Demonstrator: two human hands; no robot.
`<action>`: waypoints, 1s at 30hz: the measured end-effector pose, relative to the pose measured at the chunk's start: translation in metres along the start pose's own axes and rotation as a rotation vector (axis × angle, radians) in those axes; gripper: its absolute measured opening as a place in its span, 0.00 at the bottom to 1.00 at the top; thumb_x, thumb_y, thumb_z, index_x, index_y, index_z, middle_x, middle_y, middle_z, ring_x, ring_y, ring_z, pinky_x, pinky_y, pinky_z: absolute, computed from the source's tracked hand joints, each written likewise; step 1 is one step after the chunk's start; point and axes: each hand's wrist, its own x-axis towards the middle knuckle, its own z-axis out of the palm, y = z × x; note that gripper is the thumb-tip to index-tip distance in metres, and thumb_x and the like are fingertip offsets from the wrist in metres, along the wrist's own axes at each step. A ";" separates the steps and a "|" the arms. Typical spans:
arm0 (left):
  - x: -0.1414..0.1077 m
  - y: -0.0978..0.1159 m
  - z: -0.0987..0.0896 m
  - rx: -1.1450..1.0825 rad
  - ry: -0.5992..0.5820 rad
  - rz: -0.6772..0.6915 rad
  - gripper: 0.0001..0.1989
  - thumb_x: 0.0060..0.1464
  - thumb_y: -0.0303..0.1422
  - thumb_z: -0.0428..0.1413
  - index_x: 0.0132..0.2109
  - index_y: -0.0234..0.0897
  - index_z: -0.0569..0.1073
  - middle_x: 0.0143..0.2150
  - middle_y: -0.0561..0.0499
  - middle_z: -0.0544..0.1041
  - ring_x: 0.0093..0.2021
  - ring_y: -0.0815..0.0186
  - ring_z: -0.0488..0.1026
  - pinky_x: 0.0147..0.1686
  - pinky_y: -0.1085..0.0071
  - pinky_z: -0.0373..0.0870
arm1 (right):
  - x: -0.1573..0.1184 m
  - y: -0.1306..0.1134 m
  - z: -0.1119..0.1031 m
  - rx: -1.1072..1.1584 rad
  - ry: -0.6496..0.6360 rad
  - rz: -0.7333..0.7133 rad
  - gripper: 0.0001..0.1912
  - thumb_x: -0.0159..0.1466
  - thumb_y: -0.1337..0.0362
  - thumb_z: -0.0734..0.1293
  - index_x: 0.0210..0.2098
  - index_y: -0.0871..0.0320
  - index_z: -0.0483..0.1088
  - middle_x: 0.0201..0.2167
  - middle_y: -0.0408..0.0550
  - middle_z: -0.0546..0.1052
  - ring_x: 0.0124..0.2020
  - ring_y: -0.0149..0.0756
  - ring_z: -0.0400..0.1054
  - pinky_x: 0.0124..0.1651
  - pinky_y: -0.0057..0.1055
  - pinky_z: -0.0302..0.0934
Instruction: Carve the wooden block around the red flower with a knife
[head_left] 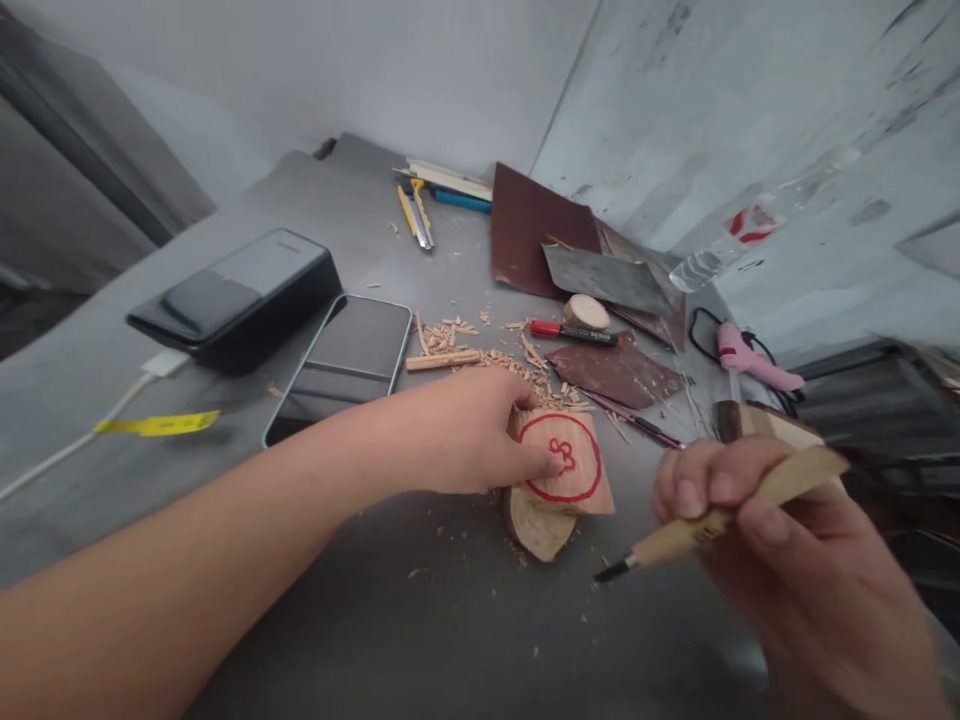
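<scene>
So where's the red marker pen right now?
The red marker pen lies on the grey table beyond the hands, just in front of a small round wood slice, between the wood shavings and the brown sandpaper.
</scene>
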 end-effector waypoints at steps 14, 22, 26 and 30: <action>-0.002 -0.001 0.006 0.016 0.070 0.053 0.10 0.54 0.42 0.62 0.39 0.43 0.77 0.33 0.53 0.83 0.31 0.59 0.78 0.26 0.68 0.65 | -0.034 0.002 0.041 -0.339 -0.510 0.346 0.23 0.78 0.49 0.58 0.34 0.54 0.73 0.26 0.45 0.75 0.26 0.33 0.67 0.29 0.29 0.60; -0.003 0.001 -0.011 0.010 0.087 0.123 0.11 0.56 0.38 0.60 0.44 0.43 0.82 0.31 0.54 0.80 0.30 0.62 0.73 0.27 0.70 0.62 | -0.024 0.006 0.044 -0.563 -0.452 0.165 0.14 0.79 0.58 0.58 0.42 0.53 0.72 0.36 0.46 0.78 0.37 0.38 0.73 0.40 0.34 0.67; 0.001 -0.001 -0.010 0.030 0.119 0.096 0.09 0.56 0.39 0.60 0.41 0.41 0.81 0.33 0.52 0.81 0.32 0.61 0.73 0.28 0.69 0.62 | -0.010 0.001 0.034 -0.206 -0.396 0.184 0.11 0.78 0.54 0.62 0.43 0.50 0.73 0.31 0.42 0.75 0.29 0.34 0.69 0.32 0.32 0.64; 0.009 -0.006 -0.002 -0.069 0.213 0.134 0.10 0.58 0.41 0.60 0.41 0.40 0.81 0.31 0.51 0.80 0.30 0.62 0.73 0.27 0.69 0.62 | 0.014 -0.012 0.041 0.155 -0.167 -0.026 0.37 0.69 0.30 0.62 0.21 0.54 0.58 0.19 0.40 0.56 0.21 0.34 0.54 0.26 0.36 0.55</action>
